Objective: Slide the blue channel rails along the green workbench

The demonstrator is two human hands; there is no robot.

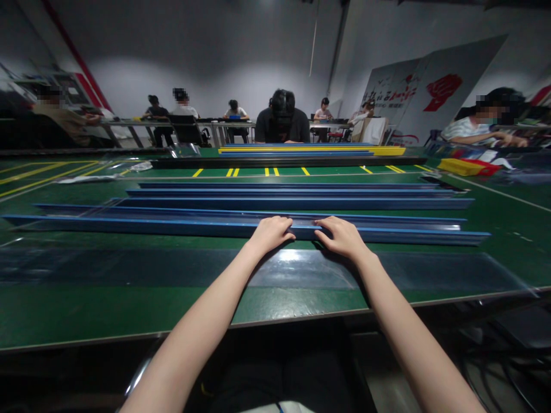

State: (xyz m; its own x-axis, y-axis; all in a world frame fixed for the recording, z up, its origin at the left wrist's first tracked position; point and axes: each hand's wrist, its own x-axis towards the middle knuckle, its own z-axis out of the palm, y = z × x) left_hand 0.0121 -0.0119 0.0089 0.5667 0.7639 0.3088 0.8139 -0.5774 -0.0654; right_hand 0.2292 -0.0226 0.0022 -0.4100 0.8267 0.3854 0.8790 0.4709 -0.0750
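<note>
A long blue channel-shaped strip (172, 226) with raised edges lies across the green table before me. My left hand (272, 232) is closed over its near wall, fingers curled over the top edge and thumb on the near side. To the right, my right hand (343, 235) grips the same wall in the same way, a short gap between the two. Inside the channel a shiny clear layer shows in part. Nearer to me, a flat transparent plastic strip (129, 268) lies under my wrists.
More blue strips (301, 203) lie parallel behind. Farther back are a black strip (279, 163) and a yellow strip (390, 151). A person (282, 123) sits opposite, head bowed. A yellow tray (462, 167) stands at right on the green table (129, 315), whose near edge runs below my forearms.
</note>
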